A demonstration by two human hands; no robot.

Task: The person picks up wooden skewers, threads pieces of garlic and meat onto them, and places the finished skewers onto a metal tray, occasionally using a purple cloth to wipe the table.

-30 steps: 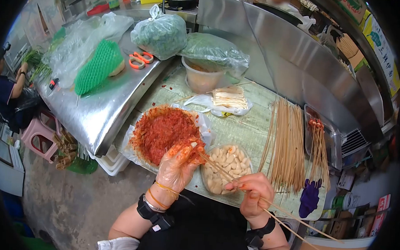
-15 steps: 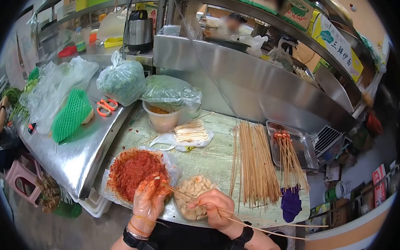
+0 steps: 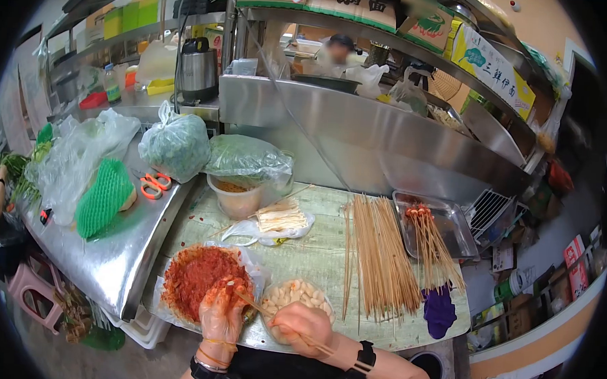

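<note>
Where your work is laid out, the green-topped bench (image 3: 313, 271) adjoins a steel counter (image 3: 104, 262) on your left. On the bench, noted to your right: a steel tray (image 3: 465, 245), with red-topped skewers (image 3: 431, 237) leaning out over its side, and a broad row of bare skewers (image 3: 381, 261) beside it. Nearer you sits a bag-lined bowl (image 3: 260, 261) of red mash (image 3: 201, 276), and just right of it a clear container (image 3: 332, 317) of pale pieces (image 3: 297, 292). Behind these are a white tub (image 3: 237, 203) and a bundle of pale strands (image 3: 282, 218) on a bag. Your left hand (image 3: 222, 311), gloved and red-smeared, is at the bowl's near edge, fingers curled; whether they are closed on anything cannot be told. Your right hand (image 3: 304, 329), bare, is clamped on a few thin skewers (image 3: 252, 303) over the container, their far ends reaching your left fingers. Orange-handled scissors (image 3: 156, 185) lie on the counter.
</note>
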